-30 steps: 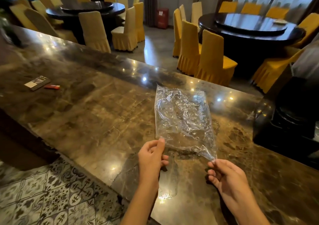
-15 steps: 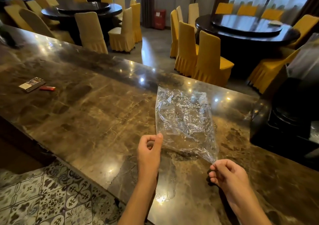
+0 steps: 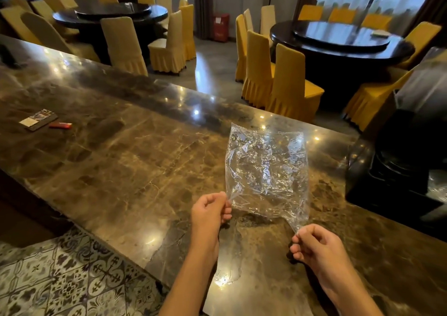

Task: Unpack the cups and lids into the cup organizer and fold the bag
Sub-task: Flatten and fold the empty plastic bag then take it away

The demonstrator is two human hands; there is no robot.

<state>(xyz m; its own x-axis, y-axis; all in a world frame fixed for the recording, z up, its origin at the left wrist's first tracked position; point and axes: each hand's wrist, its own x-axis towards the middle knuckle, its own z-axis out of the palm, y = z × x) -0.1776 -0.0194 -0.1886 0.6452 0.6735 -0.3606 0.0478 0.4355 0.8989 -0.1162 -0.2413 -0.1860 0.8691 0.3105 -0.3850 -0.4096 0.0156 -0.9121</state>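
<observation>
Step in hand, by my judgement: folding the bag, since it looks empty and no cups or lids show in it. The clear plastic bag (image 3: 266, 170) lies spread and crumpled on the marble counter (image 3: 121, 170), toward its near edge and right end, its two near corners raised off the surface. My left hand (image 3: 209, 212) is closed, thumb and fingers pinching the near-left corner. My right hand (image 3: 316, 245) is likewise curled tight, pinching the near-right corner, which is drawn to a thin twisted point. Both grips are fingertip pinches only; the palms carry nothing. The dark unit (image 3: 399, 170) at the counter's right end may be the cup organizer; I cannot confirm its contents. The next move likely calls for carrying both corners forward together to the far edge, kept level so the crease runs straight, as the film is slippery and creased.
</observation>
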